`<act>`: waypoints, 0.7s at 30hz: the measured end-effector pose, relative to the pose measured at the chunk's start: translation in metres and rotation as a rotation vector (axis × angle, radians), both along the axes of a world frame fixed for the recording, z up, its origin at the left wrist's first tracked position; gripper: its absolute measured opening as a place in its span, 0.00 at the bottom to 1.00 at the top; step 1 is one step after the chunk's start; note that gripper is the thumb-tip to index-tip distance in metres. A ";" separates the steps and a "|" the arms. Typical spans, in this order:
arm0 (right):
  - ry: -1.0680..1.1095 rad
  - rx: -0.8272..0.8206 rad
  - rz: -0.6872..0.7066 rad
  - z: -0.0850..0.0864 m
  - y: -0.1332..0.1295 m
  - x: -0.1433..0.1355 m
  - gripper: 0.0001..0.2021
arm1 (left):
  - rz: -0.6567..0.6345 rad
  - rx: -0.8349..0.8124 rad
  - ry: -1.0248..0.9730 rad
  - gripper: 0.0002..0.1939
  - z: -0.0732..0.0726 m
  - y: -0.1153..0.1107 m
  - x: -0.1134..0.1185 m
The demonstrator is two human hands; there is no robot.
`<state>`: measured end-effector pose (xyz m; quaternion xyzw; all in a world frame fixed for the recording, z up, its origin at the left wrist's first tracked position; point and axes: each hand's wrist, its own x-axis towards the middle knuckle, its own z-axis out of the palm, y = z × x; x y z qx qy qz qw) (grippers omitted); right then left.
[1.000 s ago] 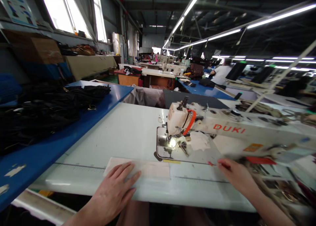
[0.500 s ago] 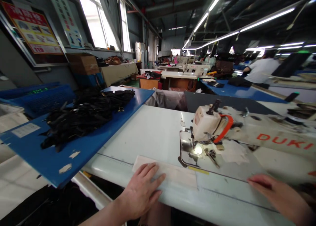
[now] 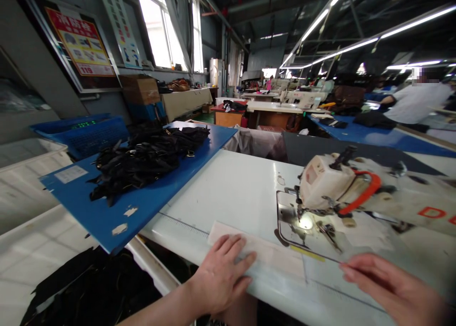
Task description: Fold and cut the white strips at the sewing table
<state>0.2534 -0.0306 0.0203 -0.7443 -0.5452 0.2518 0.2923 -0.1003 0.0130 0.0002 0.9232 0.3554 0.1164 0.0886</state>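
Note:
My left hand [image 3: 226, 271] lies on a pale flat strip [image 3: 274, 255] near the front edge of the white sewing table [image 3: 228, 183]. Its fingers are stretched and a little apart, palm down. Thumb and forefinger of my right hand [image 3: 388, 288] are pinched together over the table, right of the strip. What they hold, if anything, is too small to make out. Just beyond both hands stands a sewing machine [image 3: 327, 183] with an orange lever, its lamp lighting the needle area. Small metal scissors-like snips [image 3: 328, 236] rest beside the needle plate.
On the left, a blue board [image 3: 149, 198] bears a heap of black strap pieces [image 3: 142, 160]. Below it sits a white bin [image 3: 32, 264] with black pieces inside. A blue basket [image 3: 85, 136] stands behind. A person in white [image 3: 416, 103] is far right.
The view has turned left, so the scene sits further right. My right hand has moved left, closer to the needle area. My left hand stays on the strip.

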 end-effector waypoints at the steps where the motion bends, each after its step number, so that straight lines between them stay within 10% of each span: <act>1: 0.066 -0.093 0.035 0.014 0.004 -0.027 0.21 | -0.003 0.002 -0.004 0.24 -0.001 0.000 0.000; 4: 0.241 -0.169 0.131 0.041 0.017 -0.096 0.20 | -0.007 0.002 -0.014 0.25 -0.002 0.000 -0.001; 8: 0.465 -0.145 0.249 0.035 0.041 -0.149 0.14 | 0.003 0.010 -0.031 0.24 -0.002 -0.001 -0.001; 21: 0.530 -0.095 0.253 -0.007 0.057 -0.168 0.14 | 0.063 -0.028 -0.041 0.27 -0.005 -0.008 0.004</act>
